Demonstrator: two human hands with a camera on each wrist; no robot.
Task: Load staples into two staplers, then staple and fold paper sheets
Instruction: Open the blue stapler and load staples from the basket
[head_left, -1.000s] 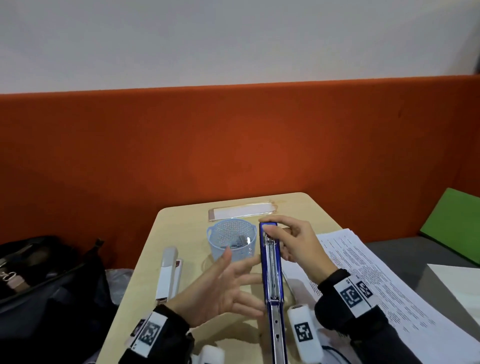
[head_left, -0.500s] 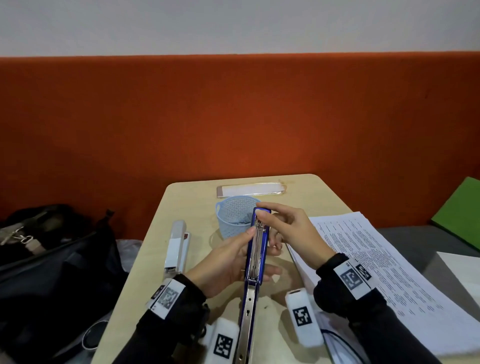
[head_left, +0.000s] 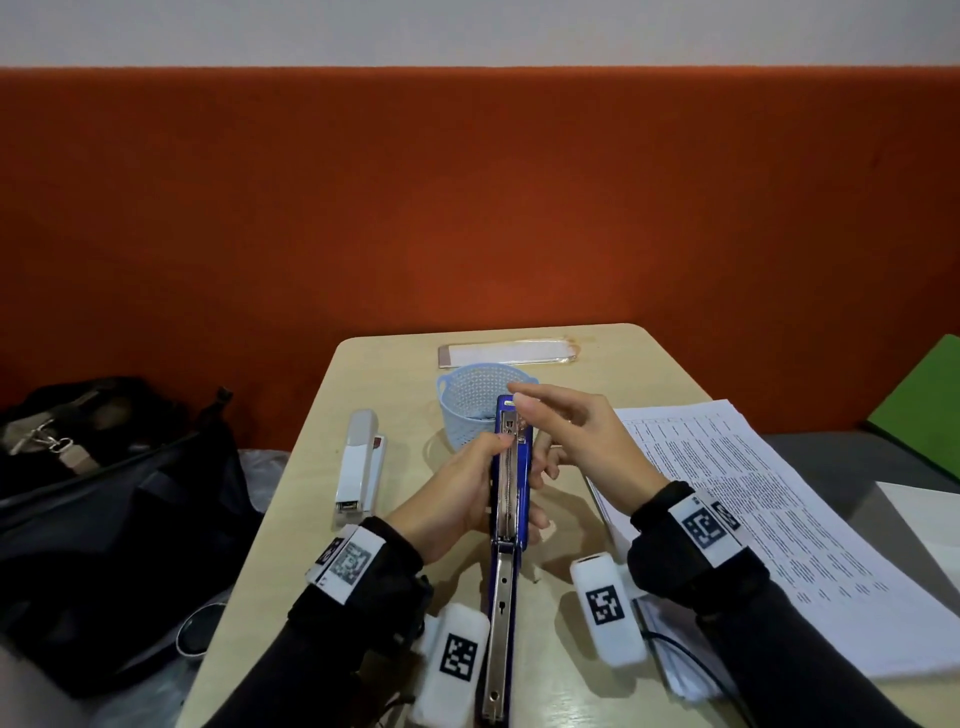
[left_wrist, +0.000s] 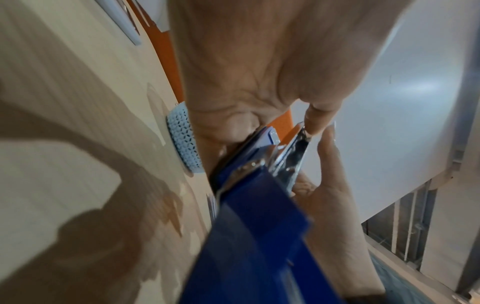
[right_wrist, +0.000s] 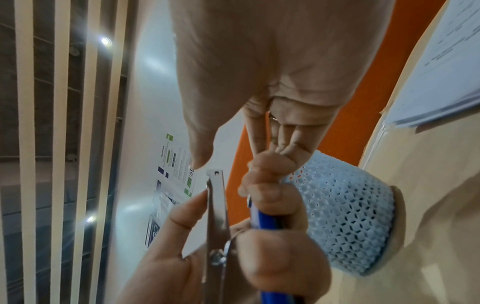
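The left hand (head_left: 457, 499) grips the blue stapler (head_left: 511, 483) around its opened body, thumb on the near side of the metal staple channel and fingers curled round the far side, holding it lengthwise in the lower middle of the head frame with its front end up by the basket. The right hand (head_left: 576, 436) hovers just right of the stapler's front end, thumb and forefinger stretched out over the tip with a small gap between them, the other fingers loosely bent below; it grasps nothing that can be made out. From the right wrist view the thumb tip sits just above the end of the metal channel (right_wrist: 217, 205), not quite touching it. From largest to smallest around them: the orange padded wall (head_left: 467, 208) fills the upper half of the frame; the beige table (head_left: 322, 467) runs from centre to bottom; a black bag (head_left: 104, 493) lies at the lower left; a stack of printed paper sheets (head_left: 753, 509) covers the table's right side; a white stapler (head_left: 358, 467) lies closed to the left of the hands; a pale blue mesh basket (head_left: 467, 400) stands just behind the blue stapler's tip; a flat white packet (head_left: 509, 354) lies at the far table edge.
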